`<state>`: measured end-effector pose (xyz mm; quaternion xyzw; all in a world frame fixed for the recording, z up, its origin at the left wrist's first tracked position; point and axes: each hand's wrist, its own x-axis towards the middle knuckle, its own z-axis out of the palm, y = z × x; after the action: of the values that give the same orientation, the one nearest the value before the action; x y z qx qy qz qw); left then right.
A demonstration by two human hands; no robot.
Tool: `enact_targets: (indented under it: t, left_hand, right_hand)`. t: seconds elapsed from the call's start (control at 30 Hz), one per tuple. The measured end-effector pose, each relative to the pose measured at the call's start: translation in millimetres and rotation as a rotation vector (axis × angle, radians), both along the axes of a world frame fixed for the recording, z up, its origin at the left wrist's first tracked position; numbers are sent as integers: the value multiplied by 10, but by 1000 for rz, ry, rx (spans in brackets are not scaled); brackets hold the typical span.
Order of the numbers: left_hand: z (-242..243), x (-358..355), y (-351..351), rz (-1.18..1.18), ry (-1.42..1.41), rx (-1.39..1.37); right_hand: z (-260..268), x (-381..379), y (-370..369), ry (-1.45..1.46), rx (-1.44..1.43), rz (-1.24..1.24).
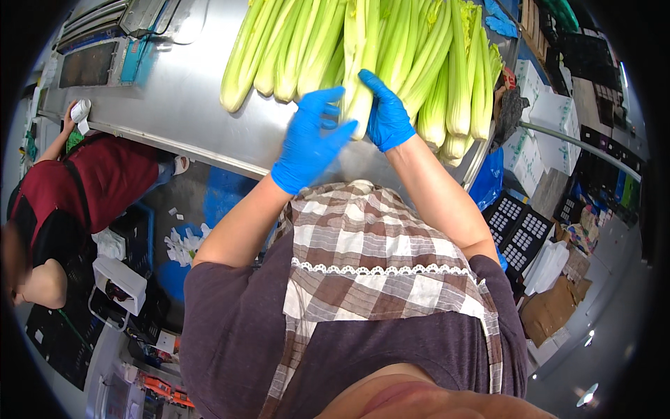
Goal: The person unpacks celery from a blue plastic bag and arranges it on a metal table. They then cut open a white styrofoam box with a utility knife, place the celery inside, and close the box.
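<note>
Many heads of celery lie side by side on a stainless steel table, their root ends towards me. My right hand, in a blue glove, grips one celery head from its right side, near the root end. On the other side of that head is my left hand, also gloved in blue, slightly blurred, with fingers and thumb apart. Whether its fingertips touch the stalk I cannot tell.
A co-worker in a dark red garment stands at the left, holding a white roll. A machine sits on the table's far left. White boxes and black crates stand at the right. Blue gloves lie at the table's upper right.
</note>
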<state>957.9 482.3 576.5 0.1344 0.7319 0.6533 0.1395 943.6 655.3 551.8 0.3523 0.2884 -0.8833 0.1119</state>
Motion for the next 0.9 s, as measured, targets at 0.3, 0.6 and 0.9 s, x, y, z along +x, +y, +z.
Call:
enact_targets:
  t: [0.3,0.6,0.9]
  left_hand:
    - [-457,-71,119,25,-379,197]
    - [-659,40,286,-1,-588,219]
    - [-695,13,350,-25,-663,128]
  right_hand:
    - [-84,272,104,58,-197,-34]
    - [-155,641,181,-14,426,160]
    - [-252,788,287,140,377,121]
